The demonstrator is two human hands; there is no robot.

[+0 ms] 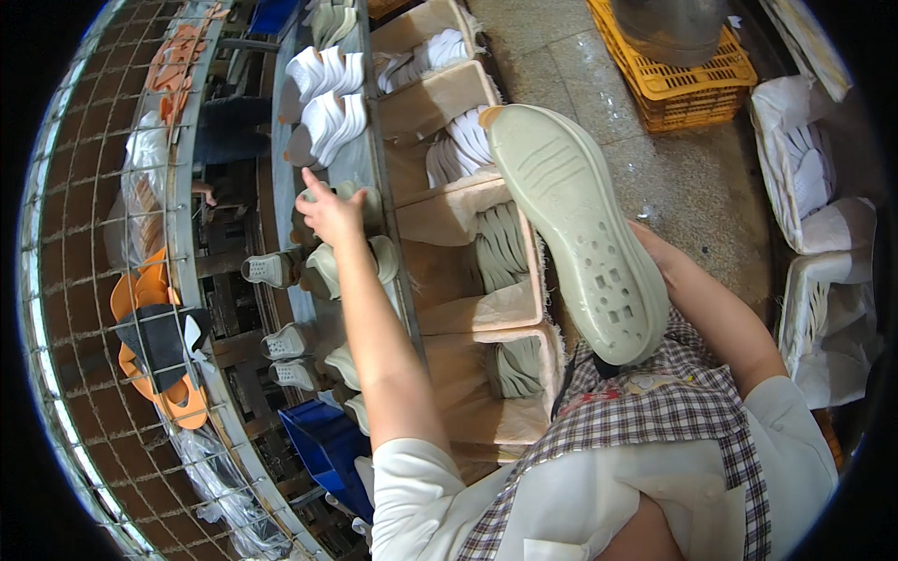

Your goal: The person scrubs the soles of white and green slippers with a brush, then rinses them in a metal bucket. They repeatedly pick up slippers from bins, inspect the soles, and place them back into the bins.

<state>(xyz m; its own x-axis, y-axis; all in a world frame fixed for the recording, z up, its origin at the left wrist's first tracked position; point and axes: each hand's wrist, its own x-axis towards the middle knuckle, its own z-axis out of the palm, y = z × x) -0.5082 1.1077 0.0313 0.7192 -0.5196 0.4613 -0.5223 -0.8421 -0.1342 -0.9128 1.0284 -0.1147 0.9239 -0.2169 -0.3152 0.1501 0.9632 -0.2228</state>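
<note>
A large grey-green shoe sole (585,229) is held up in front of me, its bottom with grooves and small square and round recesses turned into view. My right hand (650,251) is closed on it from behind; most of the fingers are hidden by the sole. To the left, my left hand (332,213) reaches over the bench with thumb and fingers apart. Beneath and beside it lie grey-green soles (368,208); whether the fingertips touch them I cannot make out. Just beyond the hand, white soles (329,129) stand in a nested row.
Fabric-lined bins (544,280) with nested grey-green and white soles run along the bench. More lined bins (795,192) stand at the right. A yellow crate (697,98) sits on the floor. Wire mesh (70,280) borders the left, near orange pieces (182,402) and a blue bin (323,449).
</note>
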